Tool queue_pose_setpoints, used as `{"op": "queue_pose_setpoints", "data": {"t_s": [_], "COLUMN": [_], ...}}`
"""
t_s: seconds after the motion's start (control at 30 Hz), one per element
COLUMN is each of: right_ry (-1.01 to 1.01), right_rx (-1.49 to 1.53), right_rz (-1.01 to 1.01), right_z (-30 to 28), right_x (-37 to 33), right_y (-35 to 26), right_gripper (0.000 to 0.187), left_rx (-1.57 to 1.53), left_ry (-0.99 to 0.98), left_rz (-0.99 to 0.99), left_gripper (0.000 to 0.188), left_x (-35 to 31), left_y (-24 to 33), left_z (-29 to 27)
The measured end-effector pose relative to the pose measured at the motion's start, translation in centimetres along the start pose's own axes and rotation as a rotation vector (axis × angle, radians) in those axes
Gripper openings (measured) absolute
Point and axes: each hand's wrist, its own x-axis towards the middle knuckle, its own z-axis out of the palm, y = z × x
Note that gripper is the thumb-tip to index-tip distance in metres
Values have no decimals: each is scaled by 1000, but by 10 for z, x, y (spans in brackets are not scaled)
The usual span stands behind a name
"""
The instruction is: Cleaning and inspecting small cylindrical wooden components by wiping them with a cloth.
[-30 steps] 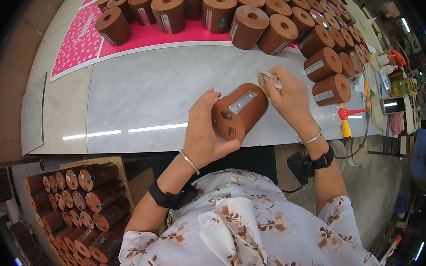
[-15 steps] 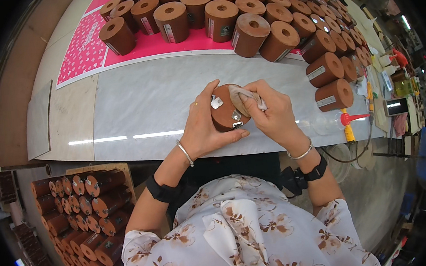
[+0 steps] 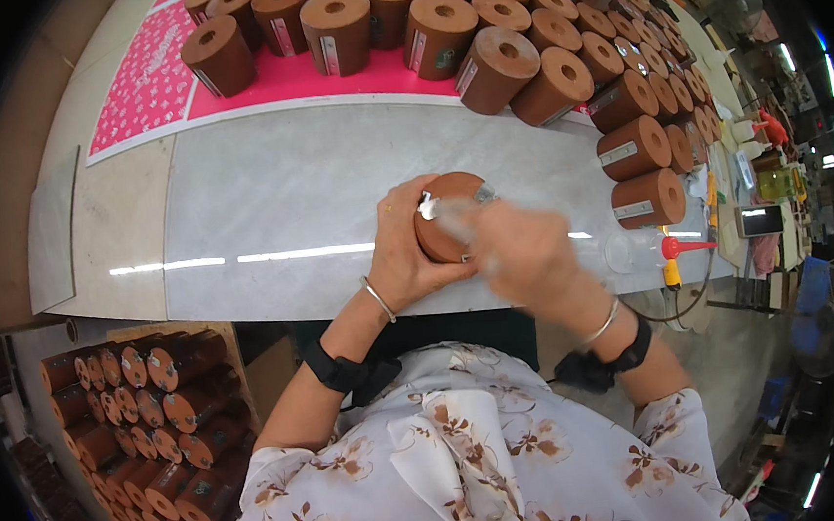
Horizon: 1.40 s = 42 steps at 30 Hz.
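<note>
My left hand [image 3: 404,247] is wrapped round the side of a reddish-brown cylinder [image 3: 450,185], held over the front part of the grey tabletop. Small shiny metal pieces [image 3: 427,205] sit near the rim of its upturned round face. Smeared by motion, my right hand [image 3: 532,249] is closed over that face with a pale cloth [image 3: 457,220] at its fingertips. The cloth and part of the face are blurred and partly covered by the hand.
Rows of similar cylinders [image 3: 334,17] with centre holes and metal side strips stand on a pink printed sheet [image 3: 286,87] at the back. More cylinders [image 3: 185,362] are stacked lower left. A red-nozzled bottle [image 3: 672,245] and a phone-like device [image 3: 760,221] lie at the right.
My right hand and the cloth have moved across the cylinder's face toward the left and now blur. The cylinder stays in my left hand, slightly turned. The whole view has shifted a little.
</note>
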Motion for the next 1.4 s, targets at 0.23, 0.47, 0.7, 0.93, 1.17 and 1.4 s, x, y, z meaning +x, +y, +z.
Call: {"op": "queue_pose_setpoints", "data": {"t_s": [0.23,0.47,0.7,0.93,1.17,1.4], "right_ry": [-65,-76,-109,-67,-45,-45], "right_rx": [-133,-6,-120,-45,-5,34], "right_rz": [150,29,130,54,93,123], "right_z": [4,-4,-12,9,-19,-4], "right_x": [17,13,-12,28,-26,6], "right_y": [36,-16,11,10,-13,-10], "right_gripper": [19,25,21,19,29,19], "left_rx": [7,-25,3,-19,8,-64], "left_ry": [22,20,-14,-29,-32,-47], "left_rz": [20,-6,-6,-54,-12,-114], "left_gripper": [98,96,96,98,99,96], "left_x": [2,-1,2,-2,1,-1], "left_y": [2,-5,0,0,-2,-2], "left_z": [2,4,0,1,-2,-2]}}
